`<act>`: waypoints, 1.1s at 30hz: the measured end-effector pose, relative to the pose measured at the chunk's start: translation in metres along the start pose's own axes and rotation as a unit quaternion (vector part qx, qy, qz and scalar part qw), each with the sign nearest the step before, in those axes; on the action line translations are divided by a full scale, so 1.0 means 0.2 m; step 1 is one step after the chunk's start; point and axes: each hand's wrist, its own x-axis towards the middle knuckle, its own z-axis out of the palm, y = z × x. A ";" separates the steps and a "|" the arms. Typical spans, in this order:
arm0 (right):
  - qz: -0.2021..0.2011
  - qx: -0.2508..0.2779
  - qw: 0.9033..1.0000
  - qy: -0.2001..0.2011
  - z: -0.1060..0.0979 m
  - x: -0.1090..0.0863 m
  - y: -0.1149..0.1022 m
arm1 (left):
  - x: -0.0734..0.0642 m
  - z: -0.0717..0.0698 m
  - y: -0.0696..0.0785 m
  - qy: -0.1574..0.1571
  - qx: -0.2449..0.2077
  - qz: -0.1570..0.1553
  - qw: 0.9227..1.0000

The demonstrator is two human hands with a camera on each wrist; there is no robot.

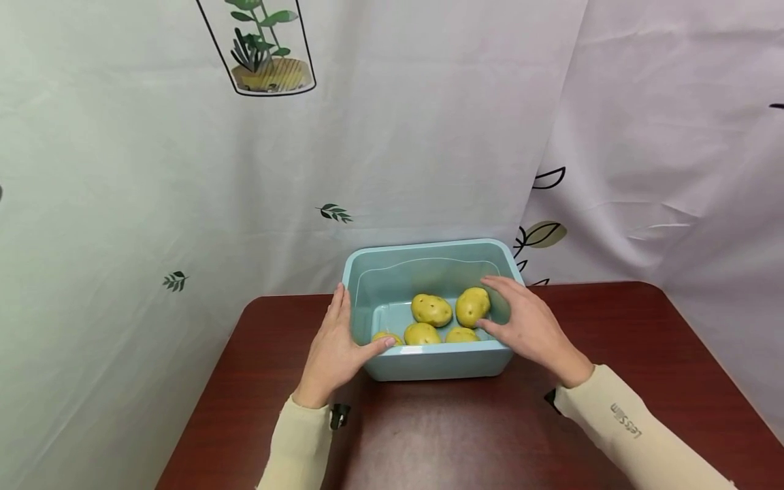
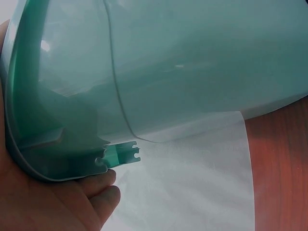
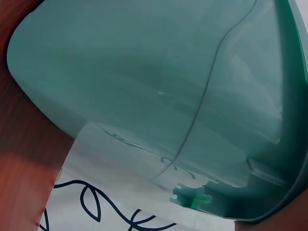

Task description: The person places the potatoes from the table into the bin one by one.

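Note:
A light blue plastic bin (image 1: 435, 364) stands on the table with several yellow potatoes (image 1: 431, 310) on its floor. My left hand (image 1: 333, 347) holds the bin's front left corner: its thumb lies over the front rim and its fingers run along the left side. In the left wrist view, the fingertips (image 2: 106, 192) show just outside the rim. My right hand (image 1: 529, 327) lies across the right rim, thumb and fingers spread over the inside. Closest to it is the right-hand potato (image 1: 473, 307); whether they touch I cannot tell. In the right wrist view, the bin's outer wall (image 3: 134, 86) hides the fingers.
The dark red-brown table (image 1: 429, 435) extends around the bin. A white cloth backdrop (image 1: 429, 150) with printed plants hangs right behind the bin's back rim and continues down both sides of the table.

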 end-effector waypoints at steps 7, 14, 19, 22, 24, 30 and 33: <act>0.002 0.006 1.000 -0.001 0.01 0.00 -0.01 | 0.00 -0.01 -0.01 0.000 0.002 0.001 1.000; -0.004 0.010 1.000 0.005 0.00 -0.01 0.00 | 0.00 0.00 -0.01 -0.003 0.000 0.002 1.000; -0.003 0.011 1.000 0.018 0.00 -0.02 0.01 | 0.02 0.00 -0.02 -0.008 -0.012 0.010 1.000; -0.004 0.016 1.000 0.027 0.00 -0.02 0.01 | 0.03 0.00 -0.03 -0.011 -0.017 0.016 1.000; -0.009 0.020 0.999 0.033 0.00 -0.03 0.02 | 0.03 0.00 -0.03 -0.011 -0.023 0.019 1.000; -0.033 0.040 0.994 0.094 0.01 -0.05 0.03 | 0.04 -0.01 -0.05 -0.004 -0.062 0.033 0.998; -0.039 0.045 0.991 0.121 -0.01 -0.07 0.03 | 0.04 -0.02 -0.06 -0.001 -0.072 0.038 0.997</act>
